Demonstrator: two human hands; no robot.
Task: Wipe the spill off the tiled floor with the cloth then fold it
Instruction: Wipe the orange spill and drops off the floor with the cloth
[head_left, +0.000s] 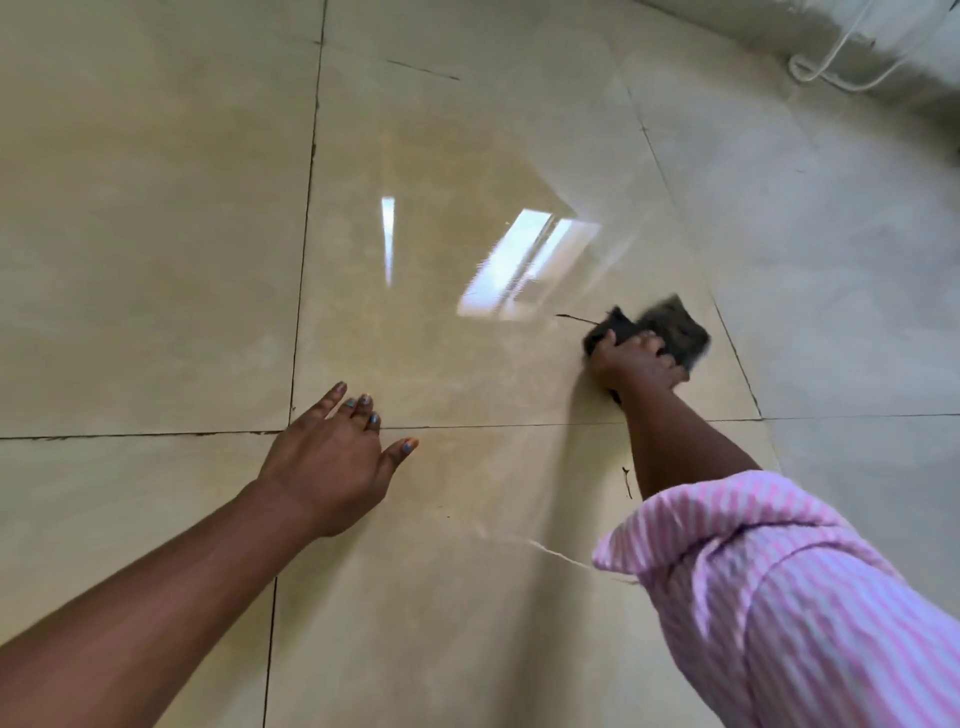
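Note:
A dark, bunched cloth (670, 325) lies on the glossy beige tiled floor (156, 234) at the centre right. My right hand (634, 361) grips it from the near side, fingers curled over its edge, and the cloth looks blurred. My left hand (337, 457) is open with straight fingers spread just over or on the floor at a grout crossing, holding nothing. The tile ahead of the cloth shines with window reflections; I cannot make out a distinct spill. A thin dark streak (574, 317) runs left of the cloth.
A white cable (831, 67) loops along the grey wall base at the top right. Dark grout lines (306, 208) divide the large tiles. A small dark scrap (627, 480) lies by my right forearm. My pink striped sleeve (805, 597) fills the lower right.

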